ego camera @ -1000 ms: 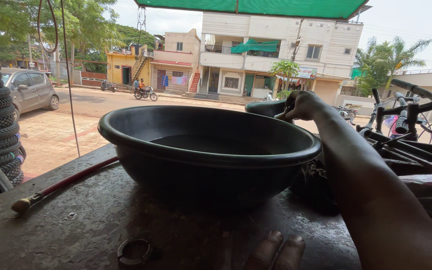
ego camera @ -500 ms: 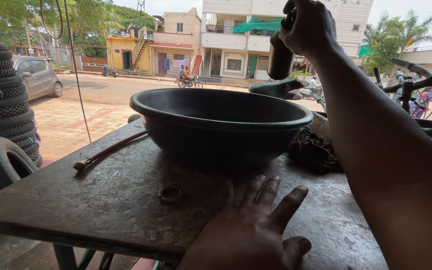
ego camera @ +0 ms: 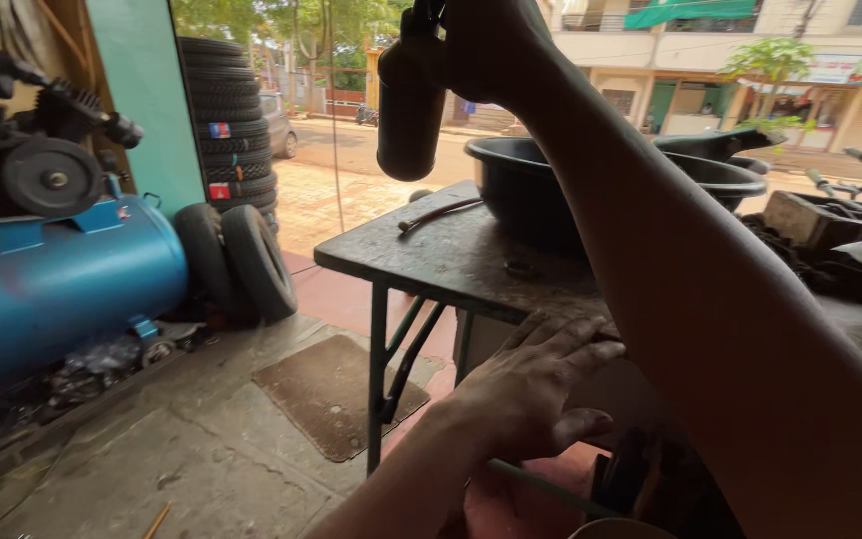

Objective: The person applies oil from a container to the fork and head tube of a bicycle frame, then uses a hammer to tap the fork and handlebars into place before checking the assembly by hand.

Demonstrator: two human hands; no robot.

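Raised higher now, right hand (ego camera: 486, 40) clenched around dark matte cylindrical canister (ego camera: 409, 100), left hand (ego camera: 526, 384) released, flat on table (ego camera: 451, 260)

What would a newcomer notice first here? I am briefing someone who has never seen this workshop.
The raised right hand at the top, gripping a dark cylindrical tool above the worn table. The left hand lies flat on the table's near edge. Behind sits a wide black basin; at left, a blue compressor tank and stacked tyres.
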